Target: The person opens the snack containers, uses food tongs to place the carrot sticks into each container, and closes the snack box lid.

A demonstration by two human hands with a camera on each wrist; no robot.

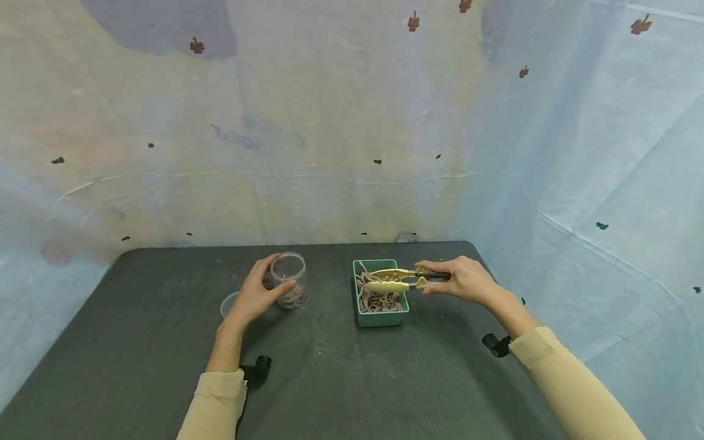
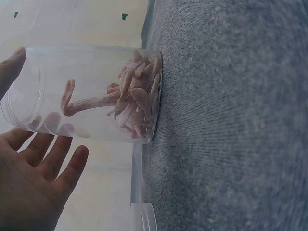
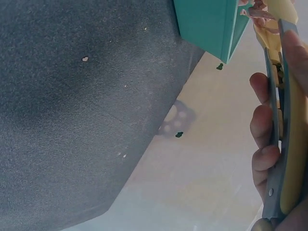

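Note:
A clear plastic jar (image 1: 297, 282) stands upright and uncovered on the table, with my left hand (image 1: 254, 299) gripping it near the rim between thumb and fingers. Brownish-pink strips (image 2: 137, 96) pile up at its bottom, and one long bent strip sticks up above them. In my right hand (image 1: 469, 280) I hold yellow-tipped tongs (image 1: 387, 286) by their dark handles. Their tips are over a green rectangular container (image 1: 382, 319), which holds more of these strips (image 1: 379, 302). Whether the tongs pinch a strip is hard to tell.
A round clear lid (image 1: 226, 302) lies left of the jar, partly hidden by my left hand. The dark grey table (image 1: 330, 385) ends at a hanging plastic sheet (image 1: 308, 122) behind, and another sheet side hangs at the right.

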